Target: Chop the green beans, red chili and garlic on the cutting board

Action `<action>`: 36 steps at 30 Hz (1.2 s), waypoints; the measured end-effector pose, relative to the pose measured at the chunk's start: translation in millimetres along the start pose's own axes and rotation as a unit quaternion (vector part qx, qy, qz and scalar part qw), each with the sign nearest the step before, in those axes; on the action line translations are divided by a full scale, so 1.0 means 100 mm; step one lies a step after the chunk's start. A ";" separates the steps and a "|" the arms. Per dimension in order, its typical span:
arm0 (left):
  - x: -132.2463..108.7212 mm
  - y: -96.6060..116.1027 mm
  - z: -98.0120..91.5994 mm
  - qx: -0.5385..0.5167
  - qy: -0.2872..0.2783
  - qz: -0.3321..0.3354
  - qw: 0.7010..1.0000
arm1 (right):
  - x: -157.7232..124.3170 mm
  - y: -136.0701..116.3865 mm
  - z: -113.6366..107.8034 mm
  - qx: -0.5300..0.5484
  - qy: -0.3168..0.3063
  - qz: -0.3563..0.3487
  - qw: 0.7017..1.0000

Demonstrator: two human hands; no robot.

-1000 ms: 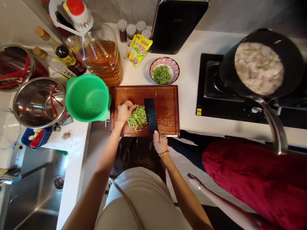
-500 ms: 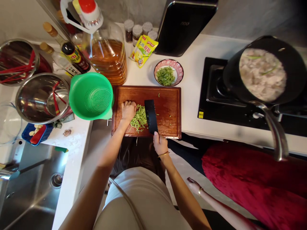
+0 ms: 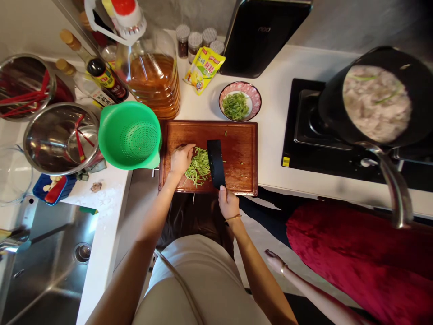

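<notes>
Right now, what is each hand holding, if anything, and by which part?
The right hand holds the knife by its handle. The left hand is at the edge of the shredded greens; whether it grips any cannot be told.

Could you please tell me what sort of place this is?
It looks like a kitchen, possibly a home one: a metal sink is at the left, a dark pot sits on a stove at the right, and sliced greens lie on a cutting board.
</notes>
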State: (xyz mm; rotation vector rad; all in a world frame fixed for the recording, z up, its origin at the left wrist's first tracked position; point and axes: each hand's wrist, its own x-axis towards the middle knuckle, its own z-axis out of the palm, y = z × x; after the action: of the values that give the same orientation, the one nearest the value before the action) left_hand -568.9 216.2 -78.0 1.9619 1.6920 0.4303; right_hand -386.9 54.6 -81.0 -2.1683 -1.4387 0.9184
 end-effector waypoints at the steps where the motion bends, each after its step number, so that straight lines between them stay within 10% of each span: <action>1: -0.06 -0.01 -0.01 -0.012 0.028 -0.016 0.999 | 0.00 -0.01 -0.02 -0.027 -0.005 -0.011 1.000; 6: -0.48 -0.03 0.07 -0.010 0.143 -0.154 0.978 | -0.06 -0.12 -0.10 -0.165 -0.080 -0.053 0.982; 12: -0.72 0.03 0.33 0.076 0.148 -0.284 0.944 | -0.06 -0.32 -0.05 -0.239 -0.133 -0.073 0.959; 36: -0.69 0.01 0.48 0.153 0.070 -0.237 0.957 | 0.15 -0.44 0.21 -0.242 -0.183 -0.031 0.952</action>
State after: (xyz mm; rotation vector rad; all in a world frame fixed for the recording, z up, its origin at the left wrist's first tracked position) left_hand -553.6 140.0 -110.1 1.6630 2.3548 0.1367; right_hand -427.3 85.6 -72.8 -2.3514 -2.0836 1.0754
